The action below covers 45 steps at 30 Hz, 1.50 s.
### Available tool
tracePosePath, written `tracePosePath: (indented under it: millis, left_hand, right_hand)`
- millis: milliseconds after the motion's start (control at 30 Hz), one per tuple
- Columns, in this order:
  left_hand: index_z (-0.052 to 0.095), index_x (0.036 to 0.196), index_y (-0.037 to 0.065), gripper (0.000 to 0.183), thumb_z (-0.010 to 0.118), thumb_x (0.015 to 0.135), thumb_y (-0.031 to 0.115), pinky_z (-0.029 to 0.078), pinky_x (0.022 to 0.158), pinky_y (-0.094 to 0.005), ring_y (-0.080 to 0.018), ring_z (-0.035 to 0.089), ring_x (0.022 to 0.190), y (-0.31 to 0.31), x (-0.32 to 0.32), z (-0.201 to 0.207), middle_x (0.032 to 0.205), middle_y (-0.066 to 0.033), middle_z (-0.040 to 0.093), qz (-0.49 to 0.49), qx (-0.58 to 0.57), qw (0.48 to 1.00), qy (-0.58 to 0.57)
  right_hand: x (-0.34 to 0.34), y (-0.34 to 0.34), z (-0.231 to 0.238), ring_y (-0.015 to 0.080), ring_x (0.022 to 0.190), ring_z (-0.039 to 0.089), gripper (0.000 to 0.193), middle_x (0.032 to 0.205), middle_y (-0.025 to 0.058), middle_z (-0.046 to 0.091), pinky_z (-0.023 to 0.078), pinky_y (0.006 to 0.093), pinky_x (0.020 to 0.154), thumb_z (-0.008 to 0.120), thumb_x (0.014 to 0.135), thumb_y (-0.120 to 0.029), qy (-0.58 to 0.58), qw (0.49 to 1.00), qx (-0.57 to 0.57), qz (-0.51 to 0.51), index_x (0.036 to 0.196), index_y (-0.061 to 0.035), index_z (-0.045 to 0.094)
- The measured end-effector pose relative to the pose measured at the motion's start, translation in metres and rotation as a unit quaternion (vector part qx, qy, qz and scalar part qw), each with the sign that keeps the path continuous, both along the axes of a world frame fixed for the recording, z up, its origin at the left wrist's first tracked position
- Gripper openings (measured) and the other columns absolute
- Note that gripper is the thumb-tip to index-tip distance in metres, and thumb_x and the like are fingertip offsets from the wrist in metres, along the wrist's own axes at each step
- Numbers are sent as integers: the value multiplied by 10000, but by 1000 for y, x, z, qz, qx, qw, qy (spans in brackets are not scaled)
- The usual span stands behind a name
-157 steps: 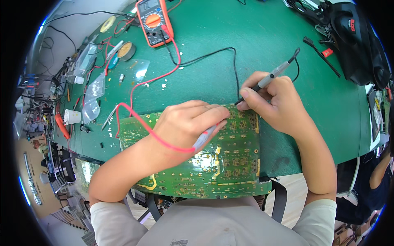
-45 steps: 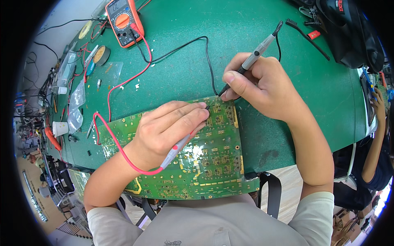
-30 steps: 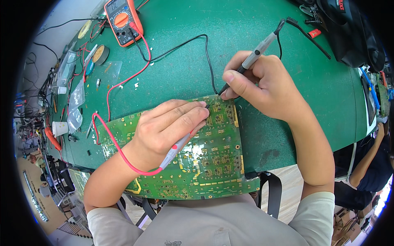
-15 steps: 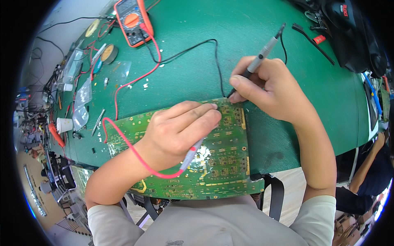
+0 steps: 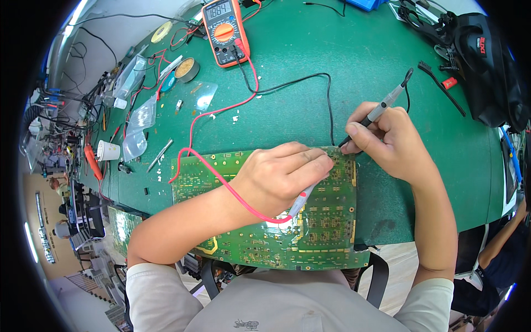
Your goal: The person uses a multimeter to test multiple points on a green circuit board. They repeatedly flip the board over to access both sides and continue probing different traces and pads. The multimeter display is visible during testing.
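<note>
A green circuit board with gold pads lies at the table's near edge, jutting out toward me. Over its upper middle my left hand is closed around a red-marked grey test probe, whose tip is hidden under the fingers. My right hand pinches a black and grey test probe like a pen. Its tip points down at the board's far edge, near the right corner; I cannot tell whether it touches. Red and black leads run to an orange multimeter with a lit display.
Left on the green table are a round tin, clear plastic bags, a white cup and a tweezers-like metal tool. A black brush and black bag lie at right. Another person's arm shows far right.
The view has shifted, so everything sits farther right and lower, and the multimeter's display shows fully. Both hands keep their probes; my left hand is slightly farther right over the board.
</note>
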<state>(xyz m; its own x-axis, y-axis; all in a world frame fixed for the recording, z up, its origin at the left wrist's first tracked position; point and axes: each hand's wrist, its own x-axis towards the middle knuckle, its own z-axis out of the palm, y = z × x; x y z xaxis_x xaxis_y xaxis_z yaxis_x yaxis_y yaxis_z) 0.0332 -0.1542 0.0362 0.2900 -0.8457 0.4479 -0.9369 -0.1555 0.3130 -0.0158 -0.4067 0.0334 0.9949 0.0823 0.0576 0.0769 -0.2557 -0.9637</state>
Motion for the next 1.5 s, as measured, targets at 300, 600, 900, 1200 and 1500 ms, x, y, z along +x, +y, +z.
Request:
tracePosePath:
  millis: [300,600,900,1200,1500]
  left_hand:
    - [738,1134,6,341,844,812,-30,640,797,-352,-280,774,900,2,1,3,1052,-136,790,-11,-12,999,31]
    - [737,1101,6,265,804,848,50,640,681,-349,-256,774,873,-4,1,-4,1075,-135,790,-41,-26,998,-47]
    - [739,1074,9,237,802,851,56,628,664,-346,-261,772,848,-7,1,-6,1051,-139,792,-29,-24,998,-52]
    - [737,1077,13,243,807,848,52,623,661,-342,-255,767,833,-8,2,-6,1059,-139,791,-29,-25,998,-55]
    - [735,1085,14,248,801,848,49,623,668,-342,-251,767,846,-7,2,-6,1073,-137,790,-33,-24,998,-53]
  right_hand:
    - [0,-4,8,166,834,795,219,853,76,735,633,275,754,673,1055,-116,38,999,-13,26,954,77,663]
    - [1,-7,4,150,816,779,211,838,72,745,615,281,750,680,1051,-154,21,999,20,39,993,49,685]
    - [1,-7,0,145,813,775,198,830,73,747,618,279,749,681,1050,-147,16,999,22,34,994,43,684]
    - [1,-6,-1,144,813,775,193,828,66,744,617,276,746,687,1051,-150,20,999,35,31,1001,36,684]
    - [2,-6,-1,143,812,776,192,821,68,741,618,273,744,687,1048,-142,12,999,32,36,988,40,683]
